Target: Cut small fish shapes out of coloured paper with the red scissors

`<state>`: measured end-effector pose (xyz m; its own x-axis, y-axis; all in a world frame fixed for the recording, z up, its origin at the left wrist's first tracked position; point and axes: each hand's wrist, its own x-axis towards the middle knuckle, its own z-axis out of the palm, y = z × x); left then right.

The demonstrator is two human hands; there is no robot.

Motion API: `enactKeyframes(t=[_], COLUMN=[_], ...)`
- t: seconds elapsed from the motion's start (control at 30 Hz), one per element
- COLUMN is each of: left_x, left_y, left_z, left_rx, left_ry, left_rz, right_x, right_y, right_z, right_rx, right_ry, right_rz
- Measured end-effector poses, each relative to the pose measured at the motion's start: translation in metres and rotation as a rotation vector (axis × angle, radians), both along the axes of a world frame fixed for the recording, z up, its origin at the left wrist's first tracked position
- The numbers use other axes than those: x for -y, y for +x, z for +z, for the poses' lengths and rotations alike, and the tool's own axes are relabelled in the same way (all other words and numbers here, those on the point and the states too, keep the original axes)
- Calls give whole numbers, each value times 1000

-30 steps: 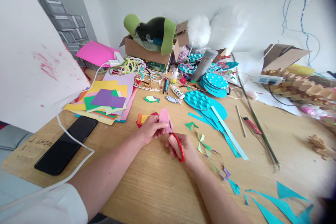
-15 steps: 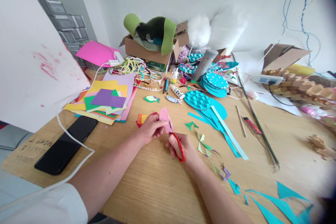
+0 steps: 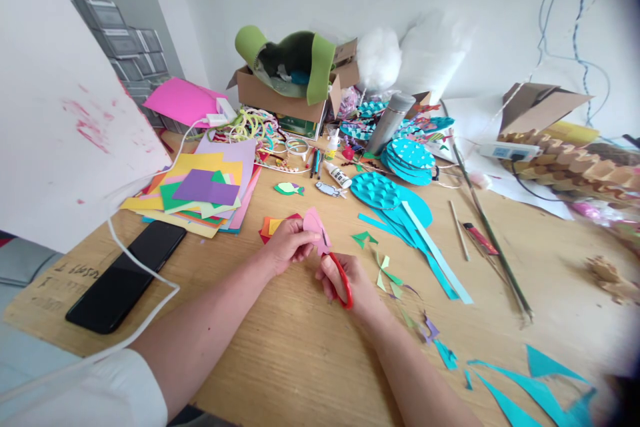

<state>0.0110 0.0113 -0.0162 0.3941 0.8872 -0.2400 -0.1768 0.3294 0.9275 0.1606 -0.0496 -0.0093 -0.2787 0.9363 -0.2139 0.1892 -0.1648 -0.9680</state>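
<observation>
Between the thumb and fingers of my left hand [image 3: 291, 241] is a small piece of pink paper [image 3: 314, 221], raised above the table. My right hand [image 3: 346, 280] is closed round the red handles of a pair of scissors [image 3: 345, 287]. The scissor blades meet the lower right edge of the pink paper and are partly hidden by it. Behind my left hand lie small orange, yellow and red paper pieces [image 3: 270, 227]. Beyond my hands are a green and purple paper fish [image 3: 289, 189] and a grey fish shape [image 3: 330, 190].
Stacked coloured paper [image 3: 207, 187] and a black phone [image 3: 127, 277] with a white cable are at left. Turquoise strips [image 3: 435, 247], paper scraps [image 3: 385, 273] and a long stick [image 3: 495, 240] lie right. Glue bottles [image 3: 338, 175], a steel flask [image 3: 391, 123] and a cardboard box [image 3: 280, 100] stand behind.
The pink paper has tilted very slightly between my left fingers. Both hands stay in nearly the same place, and the rest of the table looks the same.
</observation>
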Motion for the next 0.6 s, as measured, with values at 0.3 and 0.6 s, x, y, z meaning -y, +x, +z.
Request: enactKeyframes(t=[0.3, 0.6], left_x=[0, 0], left_y=[0, 1], left_z=[-1, 1], left_rx=[-5, 26], left_ry=[1, -8], left_rz=[6, 46], right_x=[-1, -1], right_y=[-1, 1], right_z=[-1, -6], right_rx=[-3, -22], right_ry=[-8, 0], right_rz=[-18, -5])
